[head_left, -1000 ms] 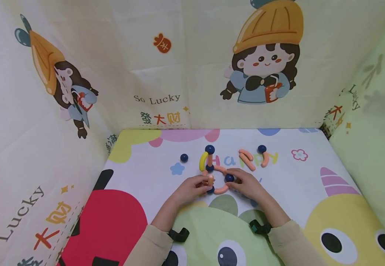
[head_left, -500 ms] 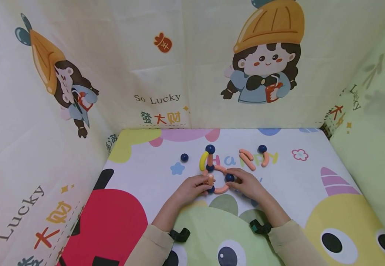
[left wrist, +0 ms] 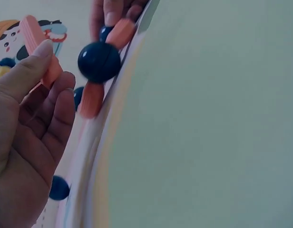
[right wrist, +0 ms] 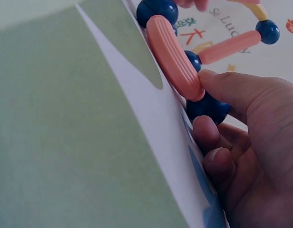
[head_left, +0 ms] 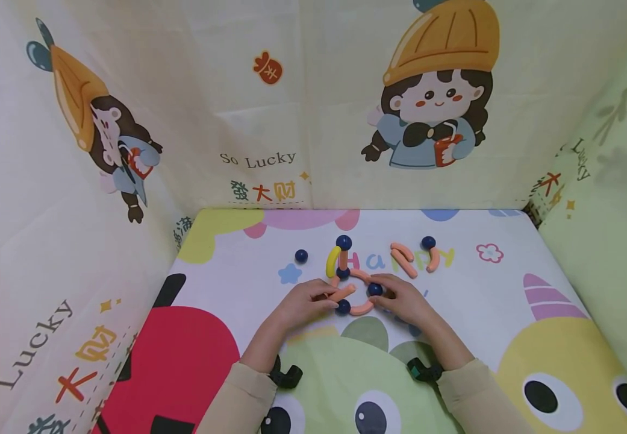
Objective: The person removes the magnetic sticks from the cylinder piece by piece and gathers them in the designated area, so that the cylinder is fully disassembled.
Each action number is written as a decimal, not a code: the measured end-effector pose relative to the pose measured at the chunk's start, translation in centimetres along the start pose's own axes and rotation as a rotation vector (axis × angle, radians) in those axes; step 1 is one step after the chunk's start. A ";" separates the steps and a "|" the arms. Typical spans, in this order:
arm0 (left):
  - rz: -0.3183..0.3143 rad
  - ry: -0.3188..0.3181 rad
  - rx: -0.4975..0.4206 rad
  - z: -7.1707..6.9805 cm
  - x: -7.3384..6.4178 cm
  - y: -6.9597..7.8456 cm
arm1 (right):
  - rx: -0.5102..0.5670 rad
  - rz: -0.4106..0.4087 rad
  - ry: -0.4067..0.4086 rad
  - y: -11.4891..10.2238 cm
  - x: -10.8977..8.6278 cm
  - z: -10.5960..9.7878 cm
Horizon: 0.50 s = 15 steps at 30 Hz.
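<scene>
In the head view, my left hand [head_left: 305, 304] pinches a straight salmon magnetic rod [head_left: 343, 293] between thumb and fingers. The rod slants above a ring of curved salmon rods [head_left: 362, 309] and navy balls, near the ring's front ball [head_left: 343, 307]. My right hand [head_left: 402, 298] grips the ring at its right-hand ball [head_left: 375, 290]; the right wrist view shows the thumb by the end of a ribbed curved rod [right wrist: 172, 57]. From the ring's back ball [head_left: 343, 272] rises a straight salmon rod [head_left: 343, 260] topped by another ball [head_left: 344, 242]. A yellow curved rod [head_left: 333, 261] stands beside it.
A loose navy ball [head_left: 301, 256] lies to the left. Behind the right hand are two salmon rods [head_left: 403, 260] and a ball [head_left: 428, 242] with a curved rod [head_left: 433, 260]. Printed cloth walls [head_left: 335, 120] enclose the patterned table mat [head_left: 270, 289].
The rod in my left hand has tipped from pointing upward to a slant, its free end to the right. The left hand has shifted slightly up; the right hand keeps its hold.
</scene>
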<state>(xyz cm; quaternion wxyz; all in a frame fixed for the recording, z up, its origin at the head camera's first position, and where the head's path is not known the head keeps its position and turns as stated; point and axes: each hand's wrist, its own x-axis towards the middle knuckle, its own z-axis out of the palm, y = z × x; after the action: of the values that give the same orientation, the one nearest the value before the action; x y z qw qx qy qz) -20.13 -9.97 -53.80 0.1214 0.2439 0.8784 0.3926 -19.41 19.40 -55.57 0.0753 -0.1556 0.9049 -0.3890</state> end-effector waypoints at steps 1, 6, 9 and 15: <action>-0.003 0.006 0.012 -0.3 -0.1 -0.2 | 0.000 -0.004 0.000 0.0 0.0 0.0; -0.094 0.017 0.047 -2.2 -0.3 -1.2 | -0.006 -0.002 -0.001 0.0 0.0 0.0; -0.162 0.037 0.060 -3.3 -0.2 -2.0 | -0.007 -0.004 -0.002 0.0 0.1 0.0; -0.206 0.125 0.087 -4.8 0.3 -3.7 | -0.026 -0.010 0.004 0.1 0.2 0.0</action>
<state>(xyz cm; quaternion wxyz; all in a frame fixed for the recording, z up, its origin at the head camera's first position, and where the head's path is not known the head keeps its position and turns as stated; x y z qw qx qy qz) -23.60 -14.98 -53.38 0.0955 0.1326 0.9209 0.3540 -19.58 19.41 -55.58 0.0697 -0.1604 0.9091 -0.3780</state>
